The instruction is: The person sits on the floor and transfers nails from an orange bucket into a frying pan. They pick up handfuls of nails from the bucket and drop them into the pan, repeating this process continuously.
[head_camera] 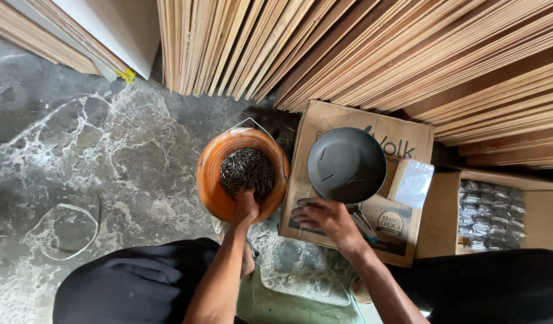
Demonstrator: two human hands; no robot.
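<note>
Head view shows your left hand (246, 207) dug into dark nails (247, 171) in the orange bucket (211, 174) on the floor, fingers closing on them; your right hand (324, 217) rests loose on the cardboard box (402, 141), just below the grey pan (346, 163).

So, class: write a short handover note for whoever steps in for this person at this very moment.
Left hand: fingers dug into the dark nails heaped in the orange bucket; whether it grips any cannot be told.
Right hand: resting on the flattened cardboard box, at the near rim of the dark round pan.
Done: the pan holds only a few nails.
Left: the bucket's heap is almost whole. An open carton of small clear packets stands to the right.
</note>
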